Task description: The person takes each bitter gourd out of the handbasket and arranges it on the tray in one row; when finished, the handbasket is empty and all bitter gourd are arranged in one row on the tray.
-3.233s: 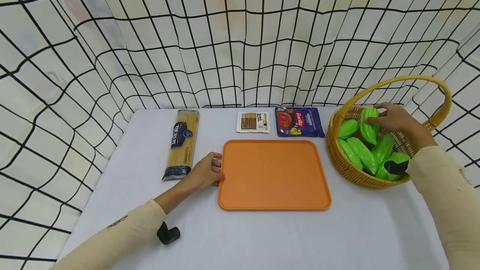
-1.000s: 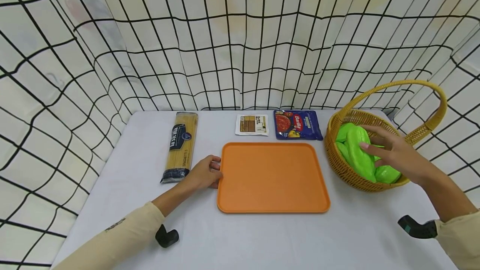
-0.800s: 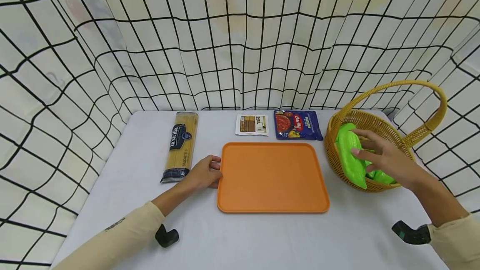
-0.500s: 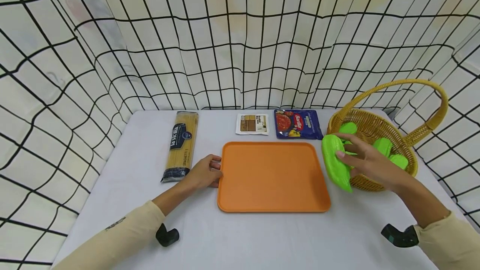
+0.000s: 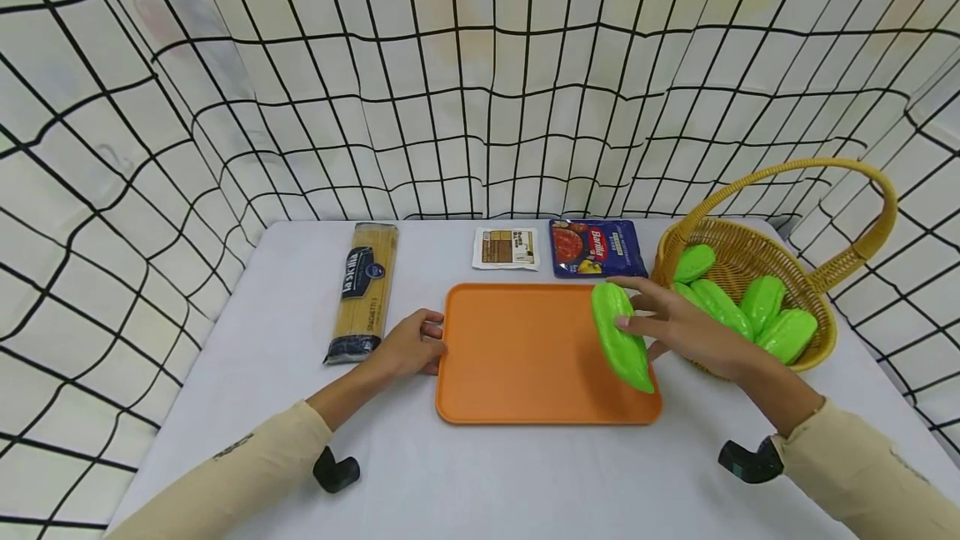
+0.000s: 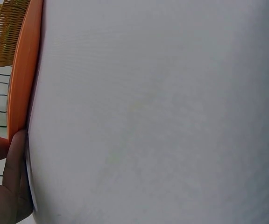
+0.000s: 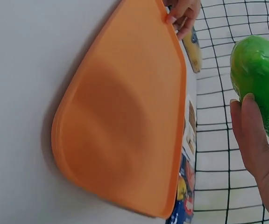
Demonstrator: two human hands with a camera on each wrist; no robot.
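In the head view my right hand [image 5: 686, 327] holds a glossy, bright green, ridged vegetable [image 5: 621, 338] with a tapered end. It hangs over the right part of an orange tray [image 5: 517, 357], casting a shadow there. The right wrist view shows thumb and fingers around the lower part of the vegetable [image 7: 256, 70], raised above the tray [image 7: 120, 126]. My left hand [image 5: 408, 346] pinches the tray's left rim; in the left wrist view its fingers [image 6: 14, 158] sit at the tray edge. Several similar green vegetables [image 5: 761, 302] lie in a wicker basket [image 5: 828, 336] at the right.
The basket's tall handle [image 5: 787, 165] arches above it. Behind the tray lie a small white packet [image 5: 506, 248] and a blue Barilla pouch [image 5: 597, 248]. A spaghetti pack [image 5: 366, 294] lies to the left. Black-lined netting [image 5: 487, 90] over white cloth surrounds the table.
My right hand has lifted a green vegetable out of the basket and carried it left, past the basket's rim, over the tray. My left hand stays at the tray's rim.
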